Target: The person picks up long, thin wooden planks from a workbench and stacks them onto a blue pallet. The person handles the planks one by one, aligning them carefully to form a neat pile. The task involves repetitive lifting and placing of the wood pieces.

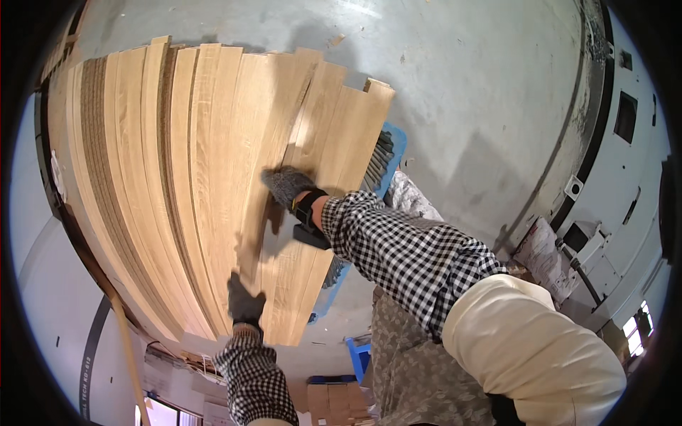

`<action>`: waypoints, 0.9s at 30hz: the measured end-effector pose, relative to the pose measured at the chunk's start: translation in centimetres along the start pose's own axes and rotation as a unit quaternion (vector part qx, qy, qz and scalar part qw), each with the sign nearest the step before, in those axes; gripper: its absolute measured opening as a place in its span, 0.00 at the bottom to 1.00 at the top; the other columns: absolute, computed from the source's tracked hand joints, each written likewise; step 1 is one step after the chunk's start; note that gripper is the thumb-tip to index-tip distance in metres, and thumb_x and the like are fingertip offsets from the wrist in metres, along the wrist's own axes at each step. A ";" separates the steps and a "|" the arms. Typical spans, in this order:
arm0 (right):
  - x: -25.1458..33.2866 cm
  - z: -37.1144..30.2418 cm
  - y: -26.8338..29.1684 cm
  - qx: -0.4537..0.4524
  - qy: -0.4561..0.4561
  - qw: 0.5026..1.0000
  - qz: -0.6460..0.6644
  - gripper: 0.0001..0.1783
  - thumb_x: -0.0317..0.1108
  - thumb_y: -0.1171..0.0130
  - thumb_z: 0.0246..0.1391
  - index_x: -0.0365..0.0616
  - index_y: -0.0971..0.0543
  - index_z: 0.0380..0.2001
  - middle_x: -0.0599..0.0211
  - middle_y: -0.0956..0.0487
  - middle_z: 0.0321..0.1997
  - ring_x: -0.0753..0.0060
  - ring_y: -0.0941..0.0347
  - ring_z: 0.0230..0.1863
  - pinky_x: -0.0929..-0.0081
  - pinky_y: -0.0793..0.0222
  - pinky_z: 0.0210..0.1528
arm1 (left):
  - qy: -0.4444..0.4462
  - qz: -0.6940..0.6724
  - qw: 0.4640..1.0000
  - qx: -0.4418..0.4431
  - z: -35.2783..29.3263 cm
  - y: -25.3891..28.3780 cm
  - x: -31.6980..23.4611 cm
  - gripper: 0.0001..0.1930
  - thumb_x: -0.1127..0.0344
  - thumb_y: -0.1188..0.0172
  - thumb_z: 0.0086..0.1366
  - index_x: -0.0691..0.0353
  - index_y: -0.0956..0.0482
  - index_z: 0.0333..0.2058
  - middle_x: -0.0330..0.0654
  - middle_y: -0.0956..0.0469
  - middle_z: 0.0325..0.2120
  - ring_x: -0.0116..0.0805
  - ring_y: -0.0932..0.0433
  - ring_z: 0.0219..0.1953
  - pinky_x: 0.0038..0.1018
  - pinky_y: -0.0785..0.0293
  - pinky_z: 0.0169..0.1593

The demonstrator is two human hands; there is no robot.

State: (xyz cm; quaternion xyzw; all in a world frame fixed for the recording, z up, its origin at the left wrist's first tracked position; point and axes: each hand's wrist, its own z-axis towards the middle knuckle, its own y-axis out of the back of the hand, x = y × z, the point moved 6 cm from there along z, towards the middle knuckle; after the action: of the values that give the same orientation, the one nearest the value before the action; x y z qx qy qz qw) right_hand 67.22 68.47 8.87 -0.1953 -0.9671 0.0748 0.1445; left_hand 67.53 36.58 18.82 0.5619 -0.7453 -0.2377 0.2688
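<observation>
Many long, light wood-grain planks (213, 142) lie side by side in front of me, their ends uneven. My right hand (288, 184), in a grey glove, is over a wooden plank (273, 145) right of the middle, fingers across it and slightly blurred. A dark gap shows along that plank's right edge. Close to the plank's near end is my left hand (246, 304), also gloved in dark grey, with forefinger stretched and thumb apart. Whether it touches the plank cannot be made out clearly. A dark band (305, 207) circles my right wrist.
Under the planks' right side, a blue-edged support with grey ridges (381, 160) sticks out. Beyond lies a grey concrete floor (469, 78). White machine panels (607, 192) stand at the right. A cardboard box (337, 401) and a blue stool-like object (359, 355) are at the bottom.
</observation>
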 end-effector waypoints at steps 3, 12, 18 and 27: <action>0.0 -0.8 4.3 -0.102 0.255 0.927 -0.255 0.22 0.48 0.49 0.56 0.40 0.22 0.42 0.53 0.21 0.43 0.53 0.25 0.45 0.59 0.31 0.48 | -0.006 -0.022 1.000 -0.014 5.1 0.7 -7.0 0.53 0.61 0.31 0.46 0.55 0.56 0.66 0.55 0.43 0.62 0.55 0.36 0.60 0.42 0.34 0.59; -5.8 -5.6 30.5 -0.262 0.237 0.925 -0.138 0.15 0.40 0.43 0.54 0.41 0.20 0.39 0.61 0.20 0.35 0.70 0.25 0.37 0.72 0.30 0.41 | -0.211 -0.087 0.959 -0.169 6.1 2.8 -22.4 0.45 0.60 0.33 0.50 0.62 0.49 0.63 0.58 0.37 0.57 0.55 0.38 0.59 0.43 0.40 0.62; -4.2 0.4 32.6 -0.341 0.389 0.729 -0.449 0.15 0.37 0.45 0.51 0.46 0.20 0.41 0.53 0.23 0.48 0.57 0.28 0.52 0.61 0.32 0.52 | -0.418 0.016 0.878 -0.235 2.8 6.8 -45.9 0.48 0.40 0.38 0.48 0.67 0.43 0.61 0.57 0.36 0.57 0.52 0.41 0.62 0.46 0.58 0.69; -5.1 3.4 33.1 -0.231 0.378 0.875 -0.196 0.15 0.32 0.42 0.46 0.48 0.21 0.41 0.57 0.22 0.46 0.56 0.25 0.47 0.66 0.28 0.47 | -0.251 0.170 0.935 -0.185 11.4 1.9 -52.1 0.41 0.44 0.39 0.53 0.58 0.44 0.59 0.53 0.27 0.44 0.50 0.27 0.47 0.51 0.43 0.57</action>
State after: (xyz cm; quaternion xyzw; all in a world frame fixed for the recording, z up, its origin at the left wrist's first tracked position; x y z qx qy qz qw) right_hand 82.42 96.36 -2.25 -0.0435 -0.8473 -0.2600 0.4611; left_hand 70.23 87.99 4.67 0.2889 -0.8156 -0.4555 0.2092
